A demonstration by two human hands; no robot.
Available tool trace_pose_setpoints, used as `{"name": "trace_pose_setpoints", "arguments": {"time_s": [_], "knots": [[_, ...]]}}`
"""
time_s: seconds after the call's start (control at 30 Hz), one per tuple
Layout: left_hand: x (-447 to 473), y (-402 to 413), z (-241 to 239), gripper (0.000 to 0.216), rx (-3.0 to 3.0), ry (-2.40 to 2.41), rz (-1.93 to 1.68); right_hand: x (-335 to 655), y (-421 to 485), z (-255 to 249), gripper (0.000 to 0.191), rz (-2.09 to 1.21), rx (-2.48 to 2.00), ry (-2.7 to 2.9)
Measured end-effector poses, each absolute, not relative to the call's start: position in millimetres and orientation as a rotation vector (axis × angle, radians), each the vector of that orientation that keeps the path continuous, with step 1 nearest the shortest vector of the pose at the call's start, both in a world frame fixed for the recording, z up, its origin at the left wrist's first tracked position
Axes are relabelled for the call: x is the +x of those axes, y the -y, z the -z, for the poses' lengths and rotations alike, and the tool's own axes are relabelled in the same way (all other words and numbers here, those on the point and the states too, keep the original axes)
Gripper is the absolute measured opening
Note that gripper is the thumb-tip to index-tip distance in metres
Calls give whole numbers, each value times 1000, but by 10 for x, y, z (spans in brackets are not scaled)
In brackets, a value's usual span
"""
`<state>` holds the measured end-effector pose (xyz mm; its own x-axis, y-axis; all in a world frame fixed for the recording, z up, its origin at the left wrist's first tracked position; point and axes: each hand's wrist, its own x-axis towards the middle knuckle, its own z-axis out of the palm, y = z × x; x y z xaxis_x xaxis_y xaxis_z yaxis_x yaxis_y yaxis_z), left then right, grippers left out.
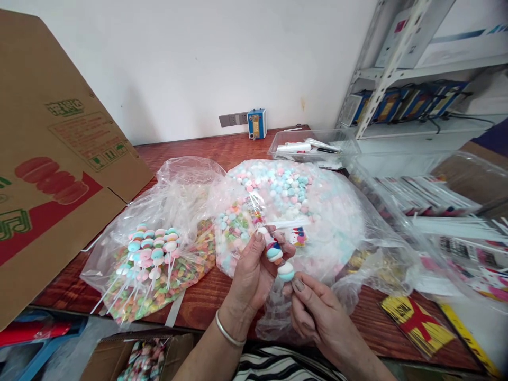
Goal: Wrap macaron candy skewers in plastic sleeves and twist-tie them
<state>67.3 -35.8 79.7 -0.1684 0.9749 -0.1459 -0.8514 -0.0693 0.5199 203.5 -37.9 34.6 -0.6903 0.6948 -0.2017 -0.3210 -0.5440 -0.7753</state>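
A candy stack [273, 253] is held above the near edge of the table [200, 304], about midway along, with the fingers of the left hand [252, 267] closed around it. At its lower end, a white-and-blue candy [286, 271] is pinched by the fingers of the right hand [315, 307]. Toward the left near corner, candy sticks [148, 251] are laid on bagged gummies [203, 248]; a blue box [257, 124] is set at the far edge.

White wall [190, 69], grey socket panel [230, 120]; red-brown wooden table [204, 299]; white metal shelving [391, 70] right.
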Motion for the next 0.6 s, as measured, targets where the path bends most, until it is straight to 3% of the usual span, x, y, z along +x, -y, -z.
{"name": "trace_pose_setpoints", "arguments": {"time_s": [0.37, 0.6], "knots": [[755, 431, -784, 27, 495, -846, -1629, 1911, 455, -370, 36, -2061, -764, 1198], [691, 433, -745, 24, 532, -911, -1588, 2075, 221, -486, 9, -828, -953, 1809]]}}
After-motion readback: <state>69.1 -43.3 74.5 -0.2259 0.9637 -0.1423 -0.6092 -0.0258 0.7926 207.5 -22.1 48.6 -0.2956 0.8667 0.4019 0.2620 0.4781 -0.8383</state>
